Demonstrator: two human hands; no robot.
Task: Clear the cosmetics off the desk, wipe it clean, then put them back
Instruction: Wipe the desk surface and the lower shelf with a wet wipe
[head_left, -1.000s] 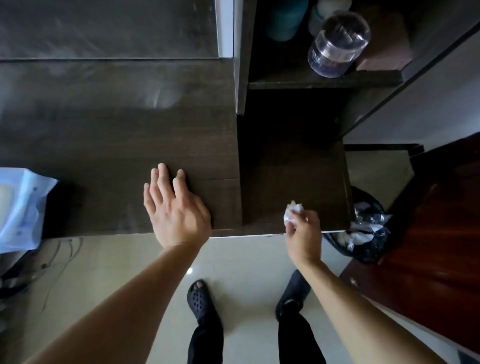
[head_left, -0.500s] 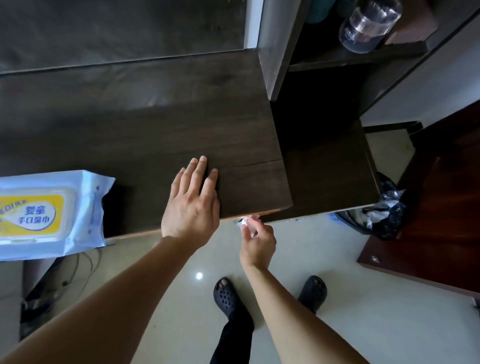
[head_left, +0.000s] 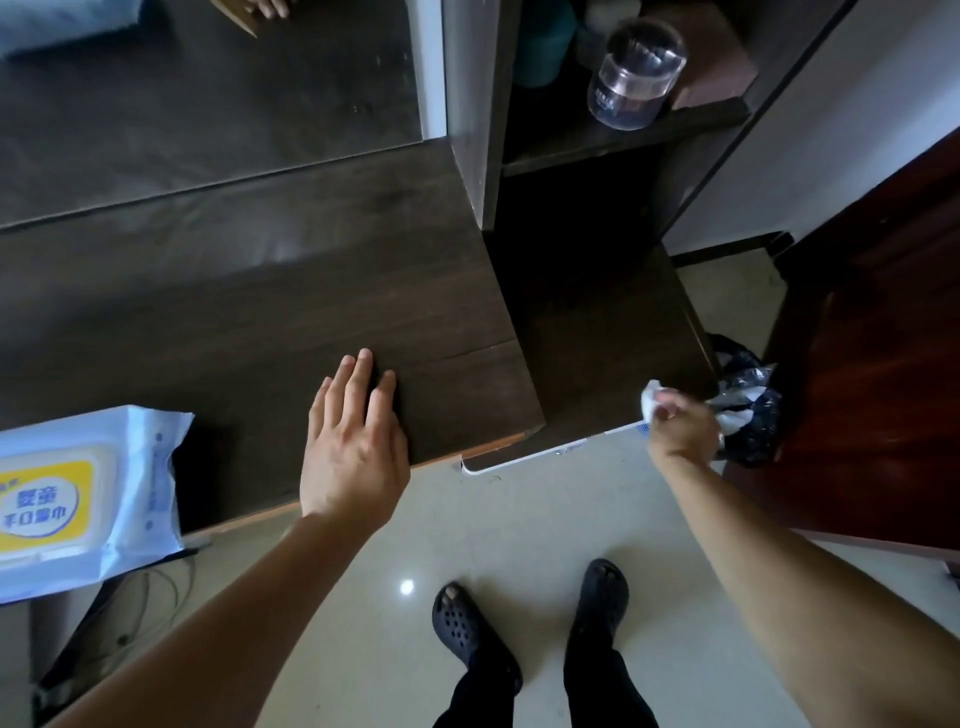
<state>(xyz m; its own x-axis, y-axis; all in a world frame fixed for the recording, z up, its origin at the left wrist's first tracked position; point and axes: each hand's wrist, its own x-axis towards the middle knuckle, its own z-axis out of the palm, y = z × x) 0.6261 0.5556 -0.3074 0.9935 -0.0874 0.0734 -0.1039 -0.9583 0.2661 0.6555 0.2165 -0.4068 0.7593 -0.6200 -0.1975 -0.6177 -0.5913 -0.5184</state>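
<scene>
The dark wooden desk (head_left: 249, 312) has a bare top with a mirror behind it. My left hand (head_left: 353, 441) rests flat on the desk near its front edge, fingers straight. My right hand (head_left: 680, 428) pinches a crumpled white wipe (head_left: 650, 397) at the front right corner of the lower side section (head_left: 597, 338), close to the bin. A pack of wet wipes (head_left: 88, 493) with a yellow label lies on the desk's left end, overhanging the front edge. Cosmetics stand on a shelf, among them a clear jar (head_left: 631, 78) and a teal bottle (head_left: 540, 47).
A bin lined with a black bag (head_left: 748, 410) holding white tissues stands on the floor right of the desk. A dark red-brown door (head_left: 872, 389) is further right. My feet in black clogs (head_left: 467, 623) stand on the glossy tile floor. Cables hang under the desk's left end.
My right hand has swung with the wipe from the desk's front edge near my left hand over to the right corner of the side section. My left hand has stayed put.
</scene>
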